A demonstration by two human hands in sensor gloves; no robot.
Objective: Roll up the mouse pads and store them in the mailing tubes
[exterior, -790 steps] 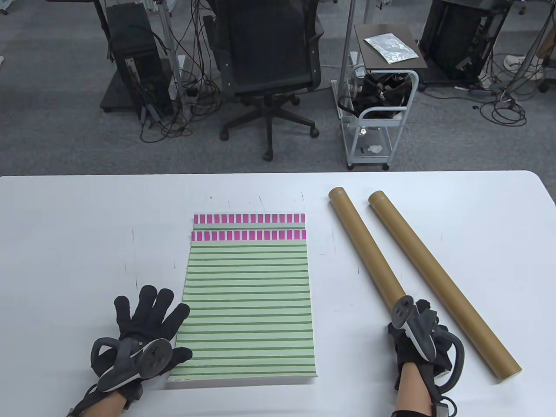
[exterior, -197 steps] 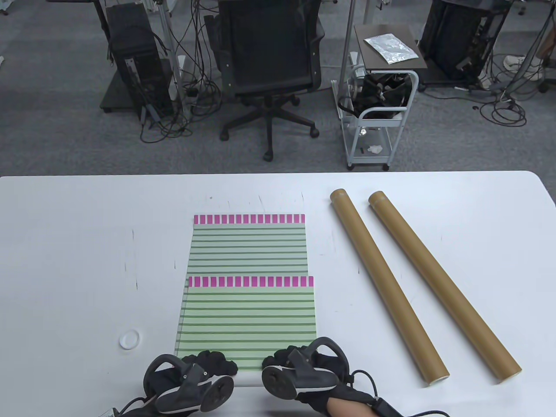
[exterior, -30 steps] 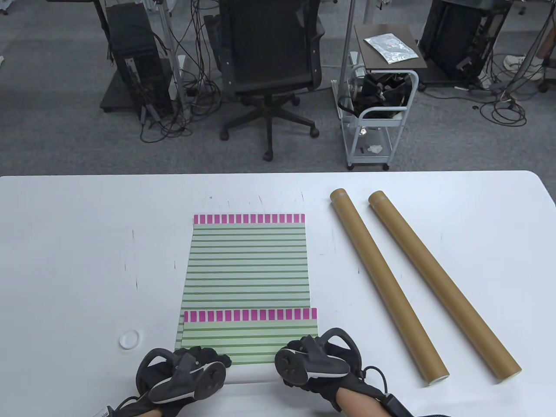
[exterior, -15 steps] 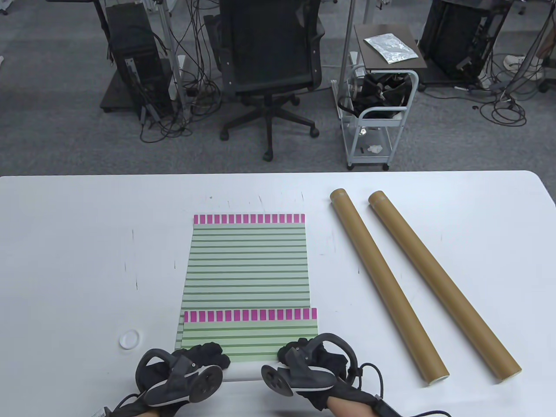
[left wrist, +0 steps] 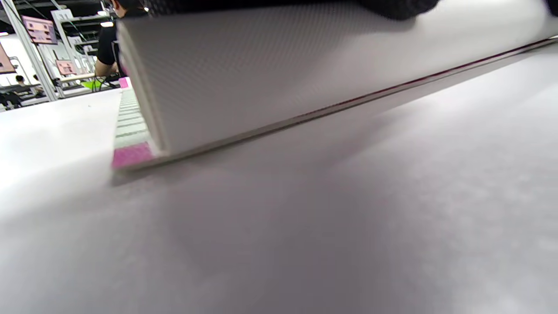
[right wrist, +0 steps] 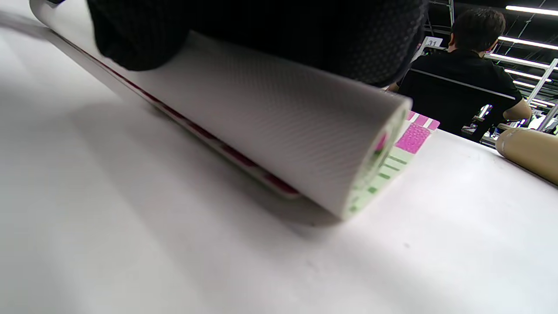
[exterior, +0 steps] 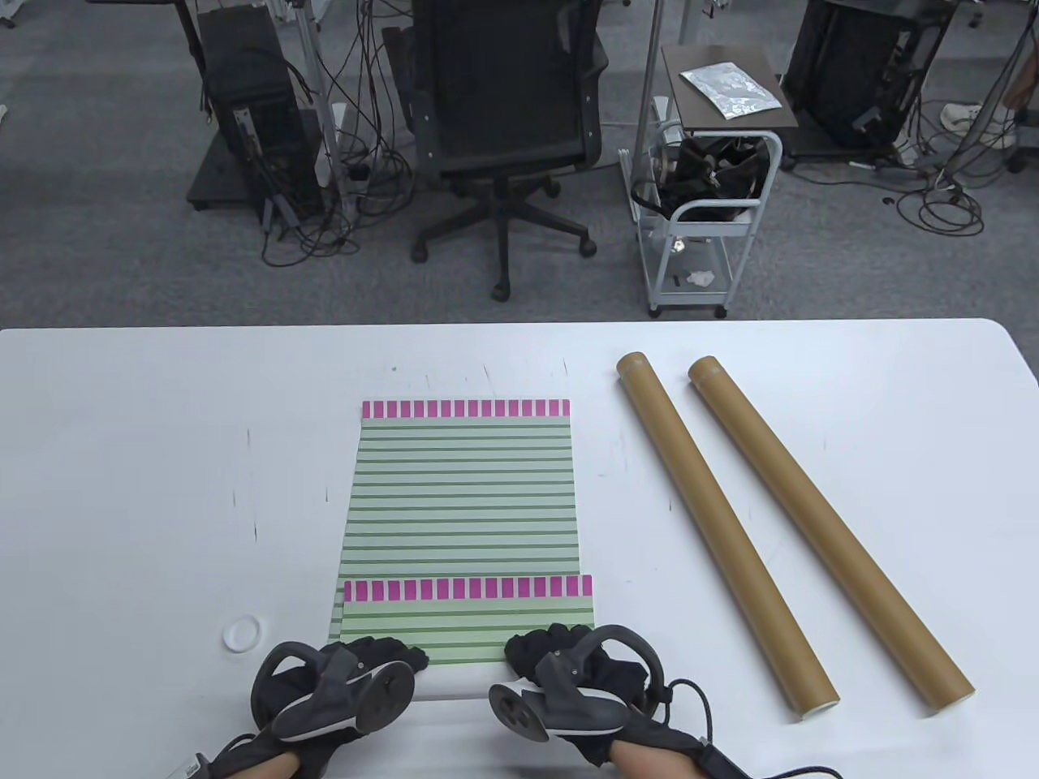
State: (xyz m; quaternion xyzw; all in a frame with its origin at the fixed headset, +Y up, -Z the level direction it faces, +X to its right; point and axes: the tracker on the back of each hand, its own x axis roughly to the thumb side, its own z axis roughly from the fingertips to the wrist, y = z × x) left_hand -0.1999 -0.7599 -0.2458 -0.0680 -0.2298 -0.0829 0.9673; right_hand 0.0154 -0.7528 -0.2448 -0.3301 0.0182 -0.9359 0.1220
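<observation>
Left of the roll, a thin white ring (exterior: 243, 632) on the table (exterior: 122, 487). Left hand (exterior: 357, 673) and right hand (exterior: 568, 665) curled over the dimpled white roll of the upper mouse pad (exterior: 467, 621), atop the flat striped lower pad (exterior: 463, 495). Right of the roll, two smooth brown cardboard tubes (exterior: 718, 527), (exterior: 824, 531).

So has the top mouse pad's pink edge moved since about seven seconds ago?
Yes. The top mouse pad has its pink edge nearer the person, farther from the lower mouse pad's pink strip, as both hands roll it.
</observation>
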